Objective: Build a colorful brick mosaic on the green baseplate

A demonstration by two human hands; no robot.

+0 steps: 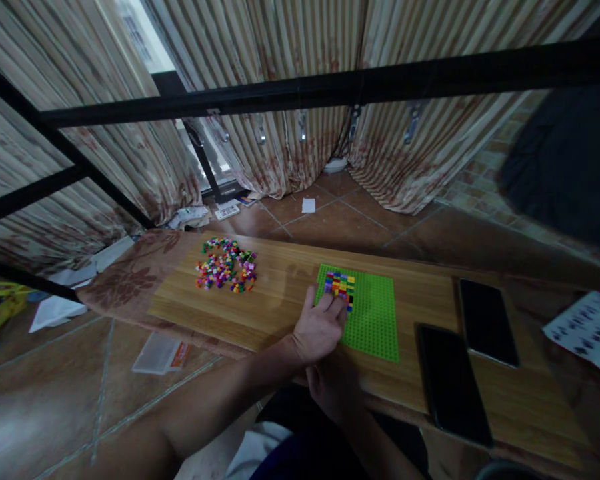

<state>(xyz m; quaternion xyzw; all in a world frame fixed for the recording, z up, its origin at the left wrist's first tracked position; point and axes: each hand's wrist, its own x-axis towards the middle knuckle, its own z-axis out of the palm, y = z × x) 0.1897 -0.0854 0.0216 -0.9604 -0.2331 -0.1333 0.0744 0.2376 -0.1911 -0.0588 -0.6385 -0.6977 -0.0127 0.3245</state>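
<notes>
A green baseplate lies on a wooden board. A small patch of coloured bricks is built at the plate's far left corner. My left hand rests on the plate's left edge, fingers bent and pressing on the near side of the brick patch. My right hand sits lower, under the board's near edge, in shadow; its fingers do not show. A heap of loose coloured bricks lies at the board's left end, well away from both hands.
Two dark phones lie on the board to the right. A printed sheet is at far right. A black metal frame crosses overhead. Papers and a clear plastic box litter the tiled floor.
</notes>
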